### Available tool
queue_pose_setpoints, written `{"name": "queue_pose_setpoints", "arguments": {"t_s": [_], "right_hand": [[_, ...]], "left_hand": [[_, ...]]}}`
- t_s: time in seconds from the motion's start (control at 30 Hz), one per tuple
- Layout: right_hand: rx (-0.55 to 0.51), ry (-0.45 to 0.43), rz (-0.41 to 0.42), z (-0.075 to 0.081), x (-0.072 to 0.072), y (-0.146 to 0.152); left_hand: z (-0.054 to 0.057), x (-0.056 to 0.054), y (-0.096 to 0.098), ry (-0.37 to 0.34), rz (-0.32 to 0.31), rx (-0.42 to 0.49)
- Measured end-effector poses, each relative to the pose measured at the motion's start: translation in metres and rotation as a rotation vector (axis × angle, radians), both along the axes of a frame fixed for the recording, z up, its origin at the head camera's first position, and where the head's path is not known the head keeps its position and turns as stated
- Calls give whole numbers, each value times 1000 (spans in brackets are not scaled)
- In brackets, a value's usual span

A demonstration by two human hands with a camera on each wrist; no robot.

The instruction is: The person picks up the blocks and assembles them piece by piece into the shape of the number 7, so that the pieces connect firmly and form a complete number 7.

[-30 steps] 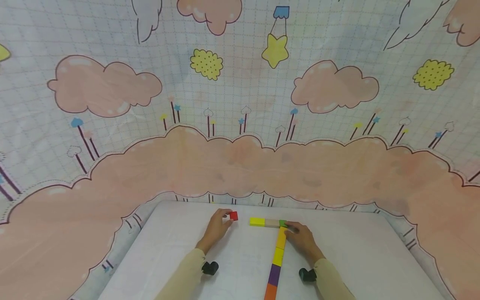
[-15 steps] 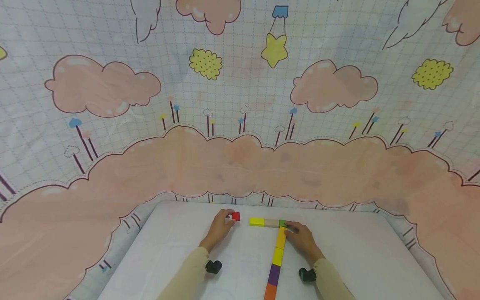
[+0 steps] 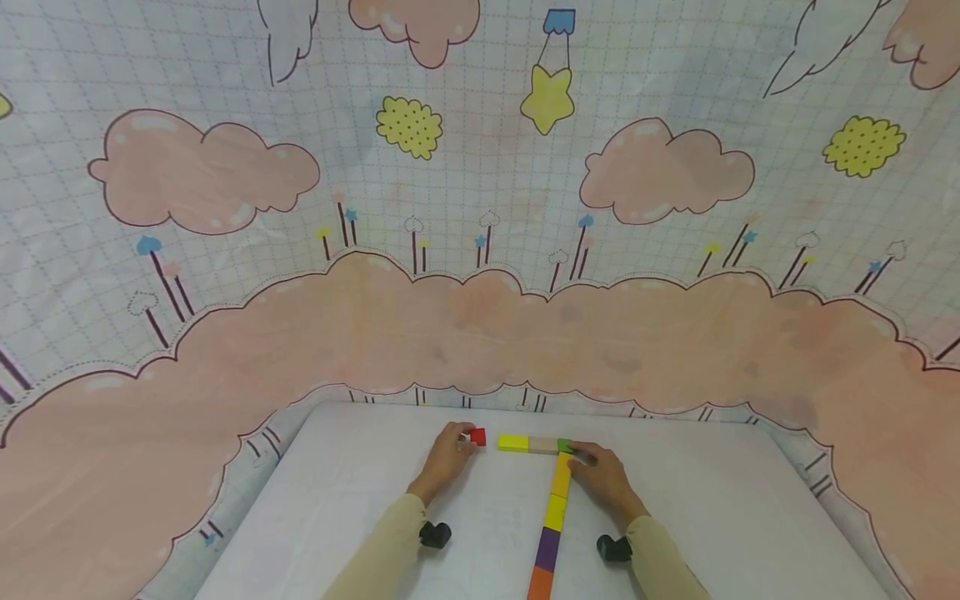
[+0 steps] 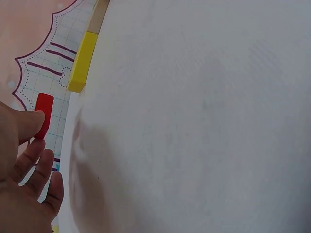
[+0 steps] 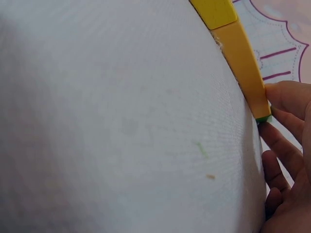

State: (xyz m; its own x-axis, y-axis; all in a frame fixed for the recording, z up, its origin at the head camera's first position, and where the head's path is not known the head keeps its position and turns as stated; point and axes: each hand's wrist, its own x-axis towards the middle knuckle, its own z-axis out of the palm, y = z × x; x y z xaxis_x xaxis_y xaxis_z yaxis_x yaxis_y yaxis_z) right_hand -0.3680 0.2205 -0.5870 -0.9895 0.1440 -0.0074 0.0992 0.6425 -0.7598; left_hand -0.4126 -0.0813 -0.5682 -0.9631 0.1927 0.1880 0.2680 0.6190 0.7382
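Note:
In the head view my left hand (image 3: 444, 458) pinches a small red block (image 3: 477, 437) between thumb and fingers, a short gap left of a yellow block (image 3: 513, 443). The red block (image 4: 44, 115) stands upright in the pinch in the left wrist view. My right hand (image 3: 606, 479) touches the corner where a green block (image 3: 565, 446) meets a light orange block (image 3: 561, 475). In the right wrist view its thumb rests against the light orange block (image 5: 245, 68), with fingers by the green block (image 5: 264, 118), which is mostly hidden.
The row at the back runs from yellow through a plain wood block (image 3: 543, 446) to green. A column comes toward me: light orange, another yellow block (image 3: 555, 512), a purple block (image 3: 547, 549) and an orange block (image 3: 540, 583). A white table (image 3: 360, 458) lies beneath; behind it hangs a printed cloth (image 3: 480, 333).
My left hand has moved right with the red block, narrowing the gap to the yellow block. The right hand and the laid blocks stay in place.

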Motion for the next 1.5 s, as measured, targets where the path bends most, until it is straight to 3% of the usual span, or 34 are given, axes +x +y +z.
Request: {"name": "queue_pose_setpoints", "arguments": {"t_s": [0.13,0.37,0.6,0.83,1.5], "right_hand": [[-1,-5,-5,-1,0,0],[23,6,4,-5,0,2],[4,-11,-5,-2,3,0],[10,-15,-14,-3,3,-1],[28,11,3,-5,8,0]], "left_hand": [[-2,0,3,-21,2,14],[-6,1,4,0,-9,-13],[-5,5,7,-37,5,-7],[-5,3,12,-4,-13,-20],[-7,3,22,-35,28,-54]]}}
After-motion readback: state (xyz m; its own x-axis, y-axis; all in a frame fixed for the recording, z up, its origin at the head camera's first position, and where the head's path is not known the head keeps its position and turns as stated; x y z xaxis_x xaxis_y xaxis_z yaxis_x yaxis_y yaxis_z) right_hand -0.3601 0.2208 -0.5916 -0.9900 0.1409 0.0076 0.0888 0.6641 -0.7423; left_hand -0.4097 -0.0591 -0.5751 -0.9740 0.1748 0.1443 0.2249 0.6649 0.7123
